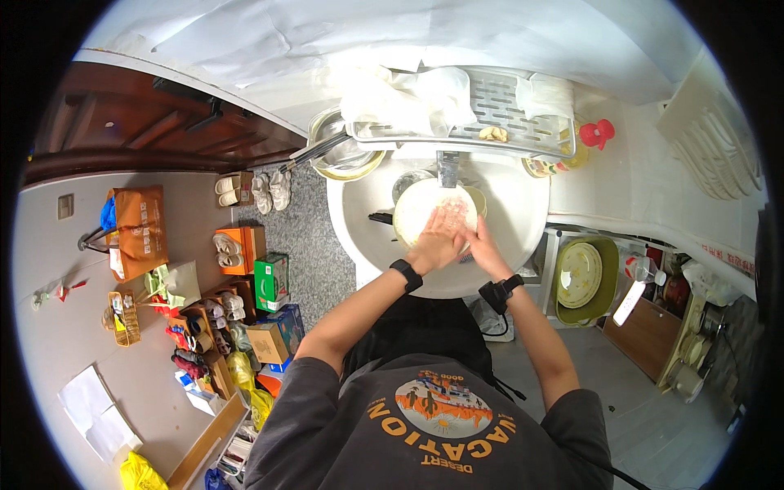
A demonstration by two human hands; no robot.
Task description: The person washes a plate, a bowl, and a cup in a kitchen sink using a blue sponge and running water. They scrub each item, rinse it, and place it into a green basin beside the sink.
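A round pale plate [411, 214] is over the white sink basin [355, 245], beneath the tap [448, 168]. Moist pinkish food [454, 210], perhaps minced meat, lies on its right half. My left hand [436, 245] reaches over the near edge, its fingers spread against the food and the plate. At the right rim, my right hand [487, 245] grips the plate, thumb towards the near side. Behind the plate sit a greenish bowl [476, 199] and a grey round dish [410, 180], both partly hidden. Something black [381, 218] rests in the basin at left.
A metal drying rack [508, 104] spans the back, with a piece of ginger [493, 133] on it. Nested bowls [346, 171] and chopsticks [315, 150] stand left; an oil bottle [576, 156] stands right. A green tub [566, 306] holds a patterned plate [580, 275].
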